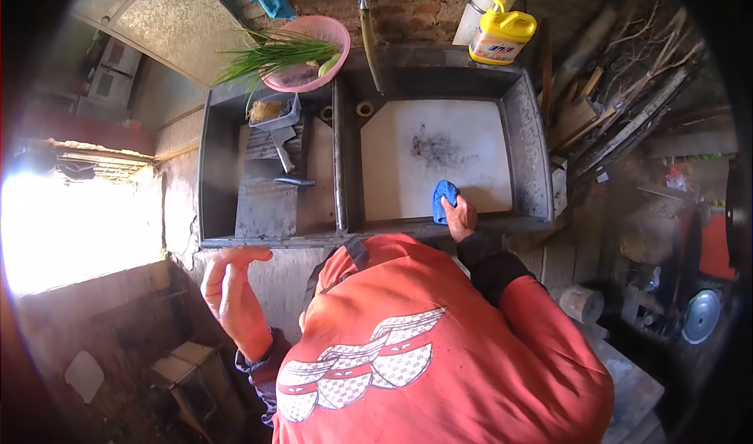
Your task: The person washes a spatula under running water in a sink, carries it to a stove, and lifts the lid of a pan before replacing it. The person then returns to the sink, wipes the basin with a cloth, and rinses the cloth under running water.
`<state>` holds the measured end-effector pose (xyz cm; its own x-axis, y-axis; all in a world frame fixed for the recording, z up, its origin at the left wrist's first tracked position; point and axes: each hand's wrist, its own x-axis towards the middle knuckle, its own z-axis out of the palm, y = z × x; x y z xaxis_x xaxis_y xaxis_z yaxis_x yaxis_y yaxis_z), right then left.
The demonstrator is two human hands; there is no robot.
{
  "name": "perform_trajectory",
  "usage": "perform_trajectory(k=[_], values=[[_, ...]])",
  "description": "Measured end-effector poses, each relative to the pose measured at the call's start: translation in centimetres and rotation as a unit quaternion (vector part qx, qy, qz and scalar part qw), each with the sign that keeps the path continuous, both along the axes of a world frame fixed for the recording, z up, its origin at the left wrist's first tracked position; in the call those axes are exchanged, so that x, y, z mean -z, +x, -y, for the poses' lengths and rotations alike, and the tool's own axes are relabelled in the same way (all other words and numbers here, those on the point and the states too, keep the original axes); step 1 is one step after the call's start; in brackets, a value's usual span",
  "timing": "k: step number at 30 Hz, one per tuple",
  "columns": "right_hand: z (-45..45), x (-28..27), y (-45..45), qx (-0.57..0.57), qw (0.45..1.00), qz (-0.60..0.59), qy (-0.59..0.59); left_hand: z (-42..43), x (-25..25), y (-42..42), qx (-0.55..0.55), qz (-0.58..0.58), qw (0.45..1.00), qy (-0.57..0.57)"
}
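My right hand is closed on a blue cloth at the front edge of the right basin, whose pale bottom has a dark smudge near its middle. Over the front rim of the left basin, my left hand is raised with its fingers apart and nothing in it. In the left basin lie a cleaver, a dark-handled tool, dark boards and a clear container with something yellowish in it.
A pink bowl with green onions sits on the back left rim. A hose-like tap hangs over the divider. A yellow bottle stands at the back right. Firewood is piled to the right.
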<state>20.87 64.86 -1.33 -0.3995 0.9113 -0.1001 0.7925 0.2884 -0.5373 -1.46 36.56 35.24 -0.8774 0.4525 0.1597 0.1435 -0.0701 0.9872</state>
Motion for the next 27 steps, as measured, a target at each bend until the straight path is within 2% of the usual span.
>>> perform_trajectory(k=[4,14,21,27], values=[[0.0,-0.3,-0.1,-0.002,0.999,0.039,-0.021,-0.8,1.4,0.3,0.002,0.037,0.999,-0.039],[0.3,-0.4,-0.4,0.02,1.0,0.004,0.019,-3.4,2.5,-0.6,0.079,0.08,0.988,-0.109],[0.4,-0.1,-0.4,0.024,0.999,0.013,0.034,-3.0,2.8,-1.9,0.092,0.095,0.979,-0.156],[0.5,0.1,-0.8,0.049,0.996,0.059,0.037,-1.6,4.7,-3.5,0.083,0.157,0.973,-0.144]])
